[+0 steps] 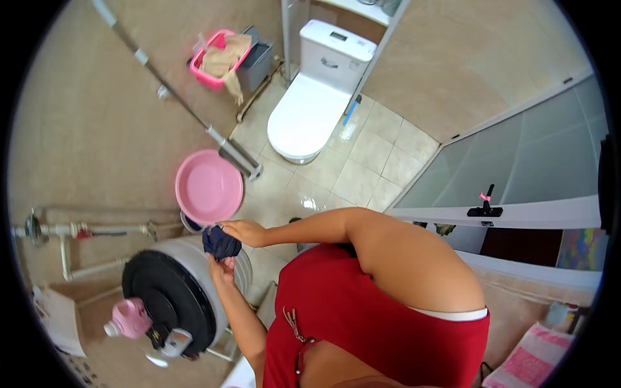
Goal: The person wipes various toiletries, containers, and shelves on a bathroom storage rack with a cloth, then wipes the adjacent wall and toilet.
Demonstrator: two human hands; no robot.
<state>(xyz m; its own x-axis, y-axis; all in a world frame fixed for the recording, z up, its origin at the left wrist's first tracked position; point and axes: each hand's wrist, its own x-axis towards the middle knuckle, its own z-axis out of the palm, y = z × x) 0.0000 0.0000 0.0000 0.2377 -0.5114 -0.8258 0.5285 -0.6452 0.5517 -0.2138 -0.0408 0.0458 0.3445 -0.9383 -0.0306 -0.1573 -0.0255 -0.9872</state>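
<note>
A bunched piece of dark navy cloth is gripped between my two hands, above the edge of a large white barrel. My right hand pinches it from the upper right side. From below, my left hand holds the lower edge with its fingers curled around it. Just beyond the cloth is a pink basin, and part of a dark blue item shows beside its lower rim. What kind of garment the cloth is cannot be made out.
A black lid tops the barrel, carrying a pink detergent bottle. A long-handled mop leans near the white toilet. Pipes run along the left wall. A pink basket holds beige cloth.
</note>
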